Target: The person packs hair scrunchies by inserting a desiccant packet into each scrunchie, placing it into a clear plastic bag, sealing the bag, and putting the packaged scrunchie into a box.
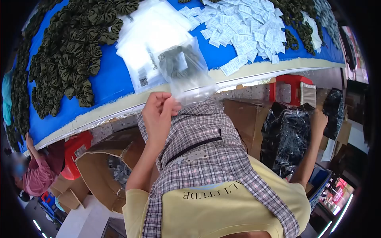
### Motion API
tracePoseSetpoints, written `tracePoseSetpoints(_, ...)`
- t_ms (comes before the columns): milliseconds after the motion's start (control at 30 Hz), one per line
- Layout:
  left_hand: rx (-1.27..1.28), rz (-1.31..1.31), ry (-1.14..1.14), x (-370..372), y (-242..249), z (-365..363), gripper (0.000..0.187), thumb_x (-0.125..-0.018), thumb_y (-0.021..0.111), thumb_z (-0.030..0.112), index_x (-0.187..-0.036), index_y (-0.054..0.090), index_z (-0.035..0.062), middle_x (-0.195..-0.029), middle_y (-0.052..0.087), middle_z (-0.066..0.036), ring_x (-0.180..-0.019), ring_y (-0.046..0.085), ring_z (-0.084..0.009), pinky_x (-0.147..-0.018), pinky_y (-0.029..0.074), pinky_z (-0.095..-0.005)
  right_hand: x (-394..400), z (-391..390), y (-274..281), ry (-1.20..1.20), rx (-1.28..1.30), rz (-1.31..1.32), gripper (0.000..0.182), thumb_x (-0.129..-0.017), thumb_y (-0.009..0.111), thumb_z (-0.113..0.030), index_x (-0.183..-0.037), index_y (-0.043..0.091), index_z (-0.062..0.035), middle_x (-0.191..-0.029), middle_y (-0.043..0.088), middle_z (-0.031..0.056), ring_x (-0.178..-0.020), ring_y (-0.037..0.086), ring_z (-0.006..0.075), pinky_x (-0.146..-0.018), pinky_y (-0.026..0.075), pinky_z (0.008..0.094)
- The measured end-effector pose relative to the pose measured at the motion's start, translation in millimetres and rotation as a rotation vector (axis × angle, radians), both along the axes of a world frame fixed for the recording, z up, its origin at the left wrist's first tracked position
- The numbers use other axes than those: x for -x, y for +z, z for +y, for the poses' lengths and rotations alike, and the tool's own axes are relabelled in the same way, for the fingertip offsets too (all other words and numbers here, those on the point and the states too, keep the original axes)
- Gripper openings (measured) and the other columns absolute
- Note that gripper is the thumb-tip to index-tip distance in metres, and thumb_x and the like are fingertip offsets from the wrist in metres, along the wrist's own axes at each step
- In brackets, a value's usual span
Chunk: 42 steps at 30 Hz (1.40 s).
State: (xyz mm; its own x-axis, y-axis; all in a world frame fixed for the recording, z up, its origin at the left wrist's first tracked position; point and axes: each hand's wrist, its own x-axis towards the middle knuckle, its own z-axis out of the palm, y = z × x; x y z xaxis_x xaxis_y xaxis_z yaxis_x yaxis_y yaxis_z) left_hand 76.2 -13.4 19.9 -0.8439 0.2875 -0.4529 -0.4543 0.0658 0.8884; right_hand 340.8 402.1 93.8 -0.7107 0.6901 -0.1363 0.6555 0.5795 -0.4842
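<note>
My left hand (158, 113) pinches the lower edge of a clear plastic bag (190, 79) and holds it up over the table edge. A dark green scrunchie (178, 61) is inside the bag. My right hand (318, 119) reaches out to the right, down onto a black sack of shiny packed bags (285, 135). Its fingers are hidden behind the sack. A stack of empty clear bags (147, 39) lies on the blue table (111, 79) just beyond my left hand. My plaid apron and yellow shirt fill the bottom of the view.
A big heap of dark green scrunchies (75, 51) covers the table's left, and several small white packets (246, 27) its right. Below the table stand open cardboard boxes (103, 166), a red stool (291, 85) and a red tub (77, 146). Another person in a pink top (37, 174) crouches at lower left.
</note>
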Motion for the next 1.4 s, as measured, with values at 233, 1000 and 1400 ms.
tracePoseSetpoints(233, 0.397, 1.270, -0.211, 22, -37, -18, 0.016, -0.084, 0.069, -0.004, -0.099, 0.068, 0.0031, -0.108, 0.068, -0.009, -0.098, 0.066, -0.0244, -0.088, 0.056, -0.0353, 149, -73, -67, 0.843, -0.425, 0.427, 0.020, -0.086, 0.074, -0.008, -0.106, 0.070, -0.0063, -0.092, 0.067, 0.0062, -0.081, 0.061, 0.0219, -0.076, 0.051, 0.0349)
tracePoseSetpoints(1000, 0.257, 1.181, -0.287, 39, -37, -5, 0.011, -0.083, 0.067, -0.004, -0.089, 0.065, 0.0054, -0.103, 0.072, -0.004, -0.094, 0.062, -0.0232, -0.087, 0.051, -0.0352, 259, -120, -98, 1.366, 0.024, 0.613, 0.009, -0.092, 0.062, -0.002, -0.087, 0.068, -0.0056, -0.115, 0.071, 0.0040, -0.083, 0.055, 0.0190, -0.077, 0.047, 0.0297)
tracePoseSetpoints(1400, 0.142, 0.508, 0.074, 19, -34, 9, 0.007, -0.086, 0.062, -0.002, -0.084, 0.059, 0.0041, -0.083, 0.062, -0.006, -0.070, 0.051, -0.0174, -0.066, 0.043, -0.0276, 245, -149, -84, 0.662, 0.688, 0.396, 0.015, -0.098, 0.061, -0.008, -0.084, 0.065, -0.0045, -0.077, 0.058, -0.0002, -0.066, 0.042, 0.0080, -0.062, 0.036, 0.0224)
